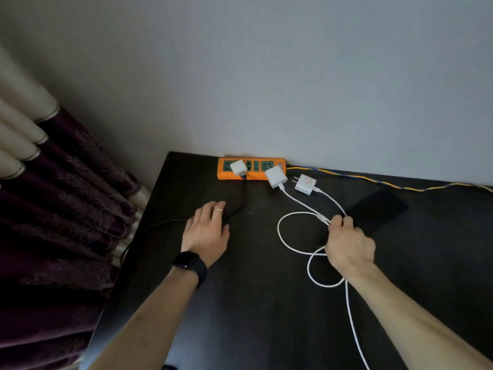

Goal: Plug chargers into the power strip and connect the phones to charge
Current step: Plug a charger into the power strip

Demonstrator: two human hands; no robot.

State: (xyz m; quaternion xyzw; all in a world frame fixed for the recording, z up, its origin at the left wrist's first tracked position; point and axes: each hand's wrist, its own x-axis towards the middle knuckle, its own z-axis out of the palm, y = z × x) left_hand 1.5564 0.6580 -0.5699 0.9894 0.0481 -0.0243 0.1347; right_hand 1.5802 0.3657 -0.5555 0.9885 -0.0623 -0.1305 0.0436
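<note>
Orange rectangular power strip [252, 169] against the wall, two white cube chargers [238, 167] seated; third white charger [306, 184] loose beside it (prongs bare). Right hand [348, 244] pinched around white braided cables [296, 209], near black phone [377, 209]. Left hand [206, 231] flat, fingers spread, over black cable [244, 198].

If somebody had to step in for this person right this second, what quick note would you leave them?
Left hand: flat on the dark wooden table, over the black cable; grip unclear.
Right hand: closed on the looped white cables.
Orange power strip sits against the wall. The small white charger with the black cable is plugged in; the bigger white charger is at the strip's right end, seating uncertain.
The third white charger lies unplugged, prongs showing.
One black phone lies beside the right hand, apparently not connected.
Left: plug in the third charger, connect phones.
</note>
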